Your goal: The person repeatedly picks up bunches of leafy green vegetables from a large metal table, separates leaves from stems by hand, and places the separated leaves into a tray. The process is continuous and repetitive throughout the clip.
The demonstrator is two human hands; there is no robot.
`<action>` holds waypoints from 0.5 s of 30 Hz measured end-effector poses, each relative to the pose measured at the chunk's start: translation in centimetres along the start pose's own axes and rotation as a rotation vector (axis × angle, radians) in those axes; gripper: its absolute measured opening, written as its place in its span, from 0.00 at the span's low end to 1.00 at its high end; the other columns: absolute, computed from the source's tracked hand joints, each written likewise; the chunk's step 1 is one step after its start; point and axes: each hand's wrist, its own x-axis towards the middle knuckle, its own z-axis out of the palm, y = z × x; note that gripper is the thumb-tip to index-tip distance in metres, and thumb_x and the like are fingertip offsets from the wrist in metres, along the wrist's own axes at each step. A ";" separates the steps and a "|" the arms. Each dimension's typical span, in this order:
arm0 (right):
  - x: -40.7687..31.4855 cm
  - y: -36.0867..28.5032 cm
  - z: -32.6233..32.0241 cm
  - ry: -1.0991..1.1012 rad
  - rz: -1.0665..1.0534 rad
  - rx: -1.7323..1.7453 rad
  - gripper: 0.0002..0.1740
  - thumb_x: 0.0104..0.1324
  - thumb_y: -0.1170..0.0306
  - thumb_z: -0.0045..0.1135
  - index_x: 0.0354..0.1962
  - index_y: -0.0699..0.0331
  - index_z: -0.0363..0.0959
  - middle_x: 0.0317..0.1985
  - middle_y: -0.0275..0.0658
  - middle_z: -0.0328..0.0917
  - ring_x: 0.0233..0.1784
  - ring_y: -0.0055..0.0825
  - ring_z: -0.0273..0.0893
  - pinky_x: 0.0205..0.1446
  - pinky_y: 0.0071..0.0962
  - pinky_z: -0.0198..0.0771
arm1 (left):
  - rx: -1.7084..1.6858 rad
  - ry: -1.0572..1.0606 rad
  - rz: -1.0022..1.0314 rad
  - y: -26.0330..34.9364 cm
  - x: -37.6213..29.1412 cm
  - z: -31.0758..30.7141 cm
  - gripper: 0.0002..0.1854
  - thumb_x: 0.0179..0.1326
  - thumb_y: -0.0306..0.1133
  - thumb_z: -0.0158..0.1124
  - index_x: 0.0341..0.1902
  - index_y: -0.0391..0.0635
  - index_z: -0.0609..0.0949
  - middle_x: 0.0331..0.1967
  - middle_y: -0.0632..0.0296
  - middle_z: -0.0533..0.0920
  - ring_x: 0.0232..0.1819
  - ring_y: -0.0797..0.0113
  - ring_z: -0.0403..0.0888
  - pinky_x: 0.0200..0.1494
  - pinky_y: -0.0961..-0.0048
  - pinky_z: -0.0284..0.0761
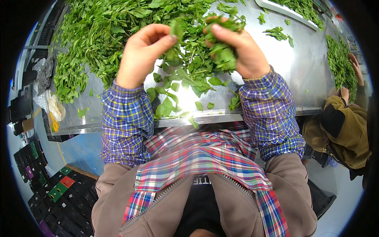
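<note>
Between the thumb and fingers of my left hand (pixel 145 50) a green leaf (pixel 176 31) is pinched, a little blurred. My right hand (pixel 241 44) grips a bunch of leafy green stems (pixel 223 56), its leaves spilling out on both sides of the thumb. Both hands are raised over a stainless steel table (pixel 284 68). Beneath and beyond them spreads a large heap of leafy greens (pixel 97 35). Loose leaves (pixel 165 103) lie scattered toward the table's near edge, just in front of my plaid apron (pixel 195 160).
At right, a co-worker (pixel 343 124) has hands at another heap of greens (pixel 340 68). A white tray (pixel 287 13) stands at the back. Plastic bags (pixel 56 108) sit on the left corner. Black crates (pixel 71 207) stand on the floor at lower left.
</note>
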 end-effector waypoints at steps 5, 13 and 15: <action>0.2 2.2 1.8 0.036 -0.082 -0.111 0.23 0.57 0.68 0.68 0.47 0.69 0.71 0.40 0.37 0.78 0.45 0.22 0.75 0.51 0.22 0.70 | 0.129 -0.097 0.080 -0.1 -0.4 2.3 0.09 0.57 0.28 0.67 0.40 0.39 0.80 0.31 0.68 0.81 0.34 0.80 0.77 0.38 0.82 0.74; 1.4 -0.2 -1.4 0.023 0.100 0.388 0.13 0.68 0.67 0.51 0.43 0.69 0.70 0.40 0.44 0.77 0.36 0.31 0.76 0.34 0.29 0.74 | 1.114 0.186 0.424 -2.1 1.4 0.6 0.25 0.48 0.42 0.72 0.49 0.46 0.78 0.37 0.55 0.80 0.41 0.55 0.79 0.44 0.63 0.76; 1.5 -0.2 -1.8 0.026 0.141 0.426 0.14 0.65 0.69 0.54 0.44 0.70 0.71 0.39 0.45 0.79 0.37 0.35 0.79 0.38 0.33 0.77 | 1.062 0.197 0.432 -3.1 2.1 0.8 0.28 0.47 0.43 0.73 0.51 0.47 0.76 0.38 0.55 0.80 0.42 0.53 0.78 0.46 0.63 0.75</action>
